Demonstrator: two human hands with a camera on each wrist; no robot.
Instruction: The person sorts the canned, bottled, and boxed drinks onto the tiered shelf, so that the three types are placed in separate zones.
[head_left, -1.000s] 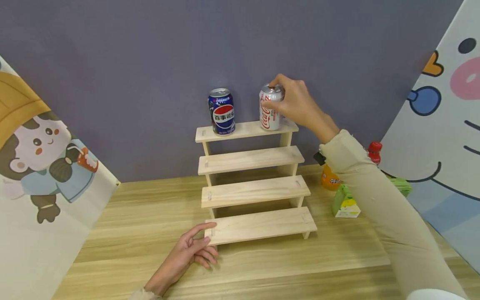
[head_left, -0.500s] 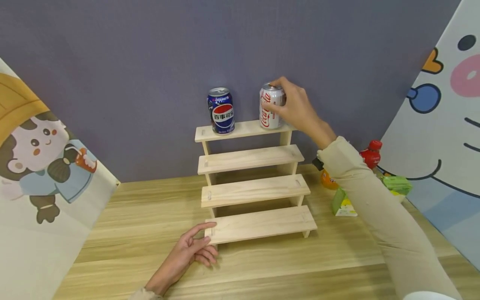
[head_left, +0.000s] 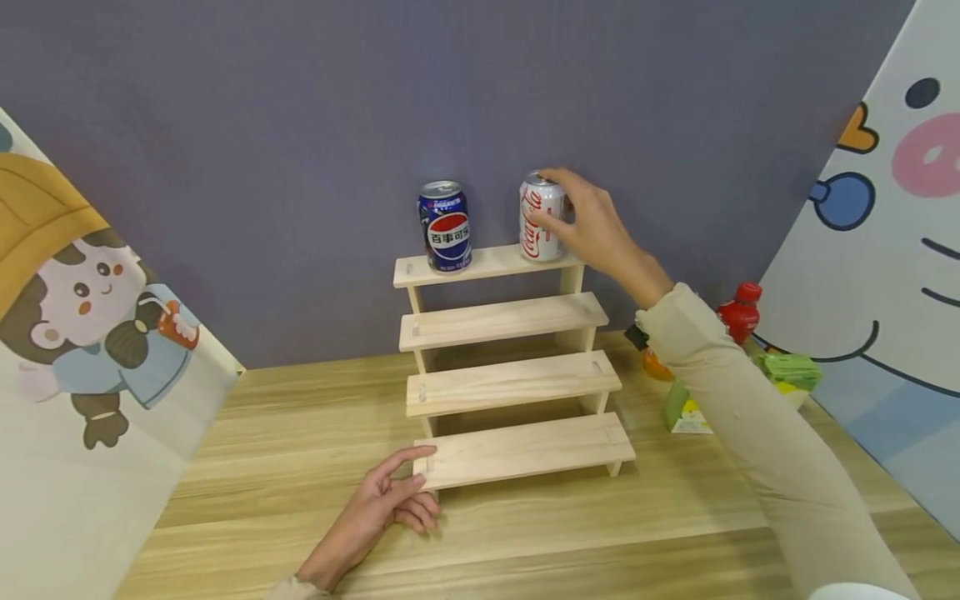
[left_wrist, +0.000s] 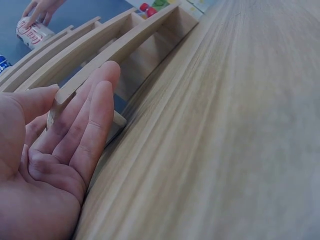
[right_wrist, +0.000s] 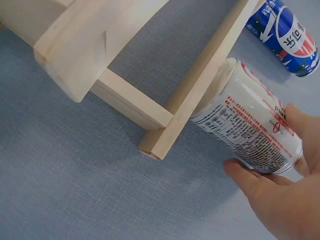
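A wooden stepped display rack (head_left: 517, 450) stands on the table against the back wall. At its lowest step, my left hand (head_left: 378, 500) pinches the left end between thumb and fingers; in the left wrist view, two fingers (left_wrist: 97, 110) extend along the step's front. On the top step, my right hand (head_left: 600, 221) holds a white Coca-Cola can (head_left: 532, 221) by its top and side. In the right wrist view the can (right_wrist: 250, 120) stands with its base on the step, fingers on both sides of it. Left of it stands a blue Pepsi can (head_left: 447, 229), upright and untouched.
Right of the rack are a red-capped bottle (head_left: 741, 312), an orange bottle (head_left: 656, 365) partly behind the right sleeve, and green drink cartons (head_left: 791, 371). A grey wall (head_left: 300, 167) rises right behind the rack. Cartoon-printed panels (head_left: 112, 317) flank both sides.
The Coca-Cola can has turned slightly and settled at nearly the same place on the top step. My right forearm has shifted a little, showing more of the red bottle. The left hand stays put.
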